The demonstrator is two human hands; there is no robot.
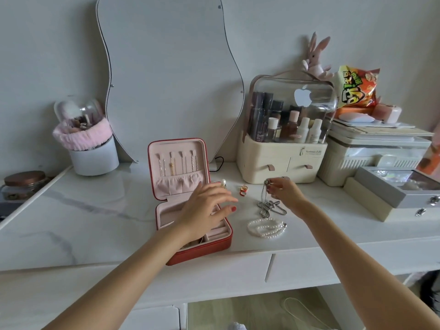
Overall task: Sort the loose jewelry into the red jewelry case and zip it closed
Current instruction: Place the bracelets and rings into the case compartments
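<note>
Fingers of the right hand point(281, 190) pinch the upper end of a silver chain necklace point(270, 207); most of the chain lies heaped on the tabletop point(95, 210), a short run hanging from the pinch. Left hand point(207, 208) hovers over the red jewelry case point(202, 252), fingers spread and straight, holding nothing.

Case: unzipped, lid upright, several chains already on the lid hooks, tray compartments partly hidden under the left hand. Standing just right of the case: a pearl ring point(223, 182), small red-and-gold rings point(243, 190), and a pearl bracelet point(266, 228) near the front edge.

Step in hand, as judged: lift the silver chain and carry it to the case.

Method notes: raise it slowly and straight up so the heap unspools without knotting; keep it off the pearl bracelet just beside it. Left hand could steady the lid or catch the loose end. Hang it on a free hook, or coil it into one compartment.
</note>
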